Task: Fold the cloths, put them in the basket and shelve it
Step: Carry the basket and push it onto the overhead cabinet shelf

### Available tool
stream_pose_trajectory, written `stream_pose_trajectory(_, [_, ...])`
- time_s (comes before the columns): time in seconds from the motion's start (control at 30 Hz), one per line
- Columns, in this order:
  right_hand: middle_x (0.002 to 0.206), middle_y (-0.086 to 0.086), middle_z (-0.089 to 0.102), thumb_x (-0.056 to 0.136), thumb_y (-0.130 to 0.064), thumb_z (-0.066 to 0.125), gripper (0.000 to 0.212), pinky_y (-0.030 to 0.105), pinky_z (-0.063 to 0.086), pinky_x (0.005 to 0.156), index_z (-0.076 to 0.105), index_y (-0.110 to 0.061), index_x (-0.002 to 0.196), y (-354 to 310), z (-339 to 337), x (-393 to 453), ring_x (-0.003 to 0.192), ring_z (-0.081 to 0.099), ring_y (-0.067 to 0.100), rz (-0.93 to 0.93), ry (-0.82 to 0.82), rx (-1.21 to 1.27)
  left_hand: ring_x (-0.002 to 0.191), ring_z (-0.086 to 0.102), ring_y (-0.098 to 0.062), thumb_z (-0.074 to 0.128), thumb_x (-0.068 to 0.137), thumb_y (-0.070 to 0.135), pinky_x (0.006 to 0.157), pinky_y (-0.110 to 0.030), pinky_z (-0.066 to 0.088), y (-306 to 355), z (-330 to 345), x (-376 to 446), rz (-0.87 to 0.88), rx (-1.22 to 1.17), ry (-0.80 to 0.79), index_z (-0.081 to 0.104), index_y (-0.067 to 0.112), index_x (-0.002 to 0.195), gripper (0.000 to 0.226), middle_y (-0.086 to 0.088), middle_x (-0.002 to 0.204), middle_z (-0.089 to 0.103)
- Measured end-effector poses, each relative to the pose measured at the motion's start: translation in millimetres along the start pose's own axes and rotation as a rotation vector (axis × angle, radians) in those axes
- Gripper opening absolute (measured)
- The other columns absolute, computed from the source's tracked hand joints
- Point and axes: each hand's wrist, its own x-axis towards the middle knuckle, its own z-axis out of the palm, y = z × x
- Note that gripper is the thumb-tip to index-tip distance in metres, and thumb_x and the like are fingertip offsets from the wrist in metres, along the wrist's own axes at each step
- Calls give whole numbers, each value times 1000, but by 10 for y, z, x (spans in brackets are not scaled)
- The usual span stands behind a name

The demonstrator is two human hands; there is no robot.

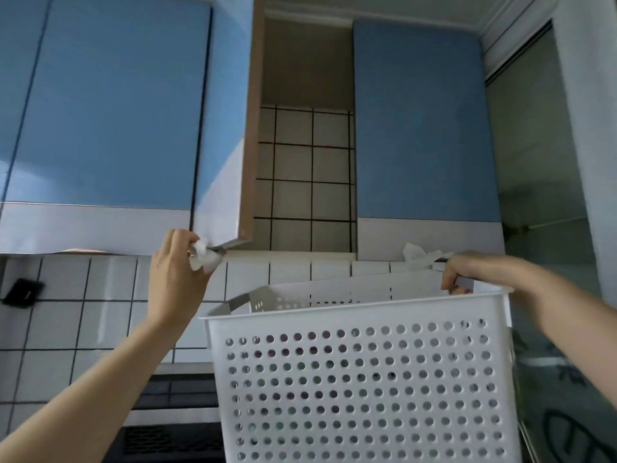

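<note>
A white plastic basket (360, 379) with round holes in its walls is held up at the lower right, below the wall cabinets. Something dark shows through the holes; the inside is hidden from me. My right hand (462, 272) grips the basket's right rim, with a scrap of white cloth (417, 257) sticking out beside the fingers. My left hand (178, 272) grips the bottom corner of the open blue cabinet door (223, 155), with a small white cloth (205, 259) bunched between fingers and door. The opened cabinet (303, 162) shows a bare tiled back.
Shut blue cabinet doors flank the opening at left (107, 105) and right (420, 121). A white tiled wall (66, 329) runs below, with a black object (23, 292) fixed to it. A dark appliance (173, 406) sits low down. A glass door (537, 182) stands at the right.
</note>
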Motion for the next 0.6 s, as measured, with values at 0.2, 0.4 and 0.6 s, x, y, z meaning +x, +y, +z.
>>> stream_pose_trajectory(0.2, [52,16,60,72,-4,61,9,28,44,51,60,2,79,-197,191,-48,45,53,26,-98,-45,86,99,53,-36,56,92,29,84,-53,48,-147,-219,-99,-306,-106,72,33,25,127,42,-11,119,53])
stream_pose_trajectory(0.4, [57,17,57,66,-6,62,17,35,40,59,57,0,81,-334,359,-65,51,48,25,-62,-78,136,99,50,-22,53,93,33,85,-37,41,-305,-527,-30,-382,-99,43,41,12,131,46,-2,110,52])
stream_pose_trajectory(0.6, [69,22,71,68,-8,68,24,41,54,70,63,3,89,-492,461,-103,58,61,30,-80,-74,122,102,52,-19,57,92,28,82,-34,40,-256,-585,3,-460,-276,-60,40,23,127,39,2,113,54])
